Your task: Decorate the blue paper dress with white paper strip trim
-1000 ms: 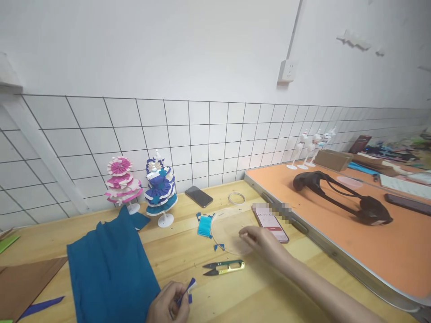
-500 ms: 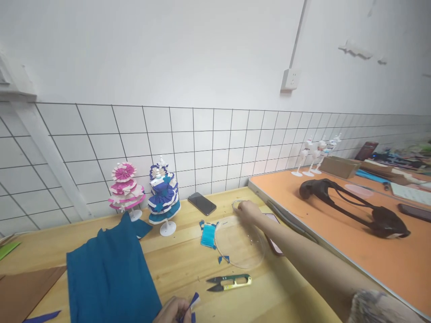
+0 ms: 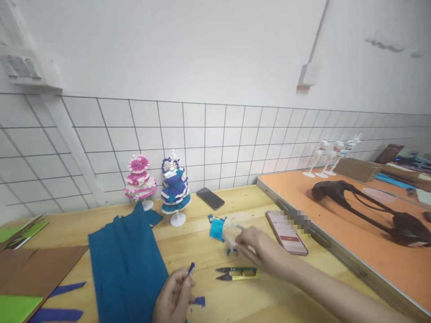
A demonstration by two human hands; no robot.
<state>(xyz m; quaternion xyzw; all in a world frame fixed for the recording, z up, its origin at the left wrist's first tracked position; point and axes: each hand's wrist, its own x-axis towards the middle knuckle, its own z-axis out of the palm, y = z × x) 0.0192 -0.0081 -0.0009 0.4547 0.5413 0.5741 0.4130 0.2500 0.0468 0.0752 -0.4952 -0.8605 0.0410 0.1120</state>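
Observation:
My left hand (image 3: 173,296) is closed near the bottom edge, pinching a small folded piece of dark blue and white fabric (image 3: 191,269). My right hand (image 3: 259,249) is closed on a small clear ring-shaped thing (image 3: 232,232), held just above the wooden table (image 3: 202,251) near the clear round plate, which is blurred by motion. Green-handled thread snips (image 3: 237,273) lie just below that hand. A teal cloth (image 3: 126,264) lies spread to the left of my left hand.
Two small dress figures, pink (image 3: 139,181) and blue (image 3: 175,190), stand by the tiled wall. A dark phone (image 3: 210,198) and a lit phone (image 3: 286,231) lie on the table, with teal thread (image 3: 215,228). An orange table (image 3: 353,229) with a black headset (image 3: 367,208) sits right.
My right hand reached to the small ring behind the clear plate, then drew back toward me holding it. My left hand rose slightly with the fabric piece. The camera turned left.

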